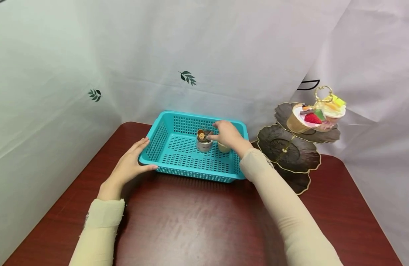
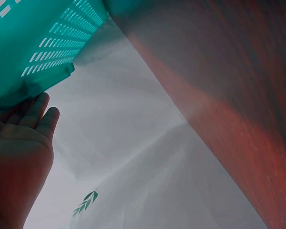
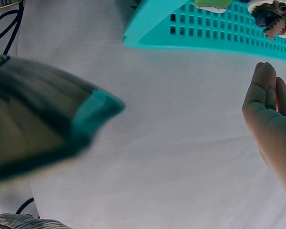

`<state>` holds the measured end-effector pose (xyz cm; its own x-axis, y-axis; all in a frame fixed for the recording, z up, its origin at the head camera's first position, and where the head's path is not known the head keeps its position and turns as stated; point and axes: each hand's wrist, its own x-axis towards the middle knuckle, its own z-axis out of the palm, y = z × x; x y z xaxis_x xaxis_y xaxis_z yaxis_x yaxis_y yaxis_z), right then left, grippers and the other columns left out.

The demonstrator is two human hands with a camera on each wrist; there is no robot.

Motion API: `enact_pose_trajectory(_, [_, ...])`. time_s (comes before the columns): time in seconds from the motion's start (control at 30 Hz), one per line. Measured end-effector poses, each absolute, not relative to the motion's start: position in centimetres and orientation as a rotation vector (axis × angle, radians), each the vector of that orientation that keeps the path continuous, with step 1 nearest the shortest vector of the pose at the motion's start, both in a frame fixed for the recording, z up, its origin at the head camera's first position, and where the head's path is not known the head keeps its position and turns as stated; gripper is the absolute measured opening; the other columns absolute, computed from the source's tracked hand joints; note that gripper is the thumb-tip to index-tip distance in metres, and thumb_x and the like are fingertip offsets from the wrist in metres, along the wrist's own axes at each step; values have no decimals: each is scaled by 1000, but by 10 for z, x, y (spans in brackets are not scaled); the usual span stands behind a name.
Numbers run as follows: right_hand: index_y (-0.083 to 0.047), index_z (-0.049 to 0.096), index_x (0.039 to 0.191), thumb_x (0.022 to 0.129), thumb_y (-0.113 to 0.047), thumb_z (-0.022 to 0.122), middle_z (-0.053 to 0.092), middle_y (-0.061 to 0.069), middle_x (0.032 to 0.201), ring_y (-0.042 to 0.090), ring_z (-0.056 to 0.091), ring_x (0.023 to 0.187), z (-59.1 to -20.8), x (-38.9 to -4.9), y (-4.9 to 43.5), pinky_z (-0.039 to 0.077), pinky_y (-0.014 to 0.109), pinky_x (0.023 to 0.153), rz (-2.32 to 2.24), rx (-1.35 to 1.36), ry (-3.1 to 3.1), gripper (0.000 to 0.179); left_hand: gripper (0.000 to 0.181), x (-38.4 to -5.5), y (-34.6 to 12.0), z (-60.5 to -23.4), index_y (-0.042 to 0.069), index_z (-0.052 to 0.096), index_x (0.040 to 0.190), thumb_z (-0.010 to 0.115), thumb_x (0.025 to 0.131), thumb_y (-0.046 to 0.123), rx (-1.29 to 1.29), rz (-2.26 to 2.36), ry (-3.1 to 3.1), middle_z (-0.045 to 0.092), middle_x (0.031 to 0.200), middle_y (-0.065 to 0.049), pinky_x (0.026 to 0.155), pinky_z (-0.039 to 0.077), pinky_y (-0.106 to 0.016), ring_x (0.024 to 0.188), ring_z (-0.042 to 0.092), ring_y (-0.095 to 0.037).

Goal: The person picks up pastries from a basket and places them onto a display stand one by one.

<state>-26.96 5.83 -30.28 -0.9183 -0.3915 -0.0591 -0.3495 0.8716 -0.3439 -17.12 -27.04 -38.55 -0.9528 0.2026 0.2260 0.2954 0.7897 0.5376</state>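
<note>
In the head view, the left hand (image 1: 131,161) is resting outspread against the turquoise plastic basket (image 1: 191,174); just beside the right hand (image 1: 229,135), one chocolate-topped dessert cup (image 1: 204,146) is standing inside. In the left wrist view, relaxed fingers (image 2: 48,122) are touching the basket. In the right wrist view, fingers (image 3: 261,85) are pointing straight, uncurled.

glossy reddish-brown table (image 1: 191,218), pale creased sheet (image 1: 241,48) behind it, green leaf prints (image 1: 187,77) on the sheet
</note>
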Motion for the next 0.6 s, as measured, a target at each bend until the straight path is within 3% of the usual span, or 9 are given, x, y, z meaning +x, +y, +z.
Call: enact_pose_trajectory(0.6, [-4, 46, 141, 90, -34, 68, 50, 15, 143, 30, 47, 132, -306, -292, 49, 44, 40, 105, -461, -624, 2818, 63, 101, -171, -270, -387, 6, 30, 151, 81, 72, 44, -376, -909, -2824, 26, 159, -13, 108, 34, -61, 144, 26, -37])
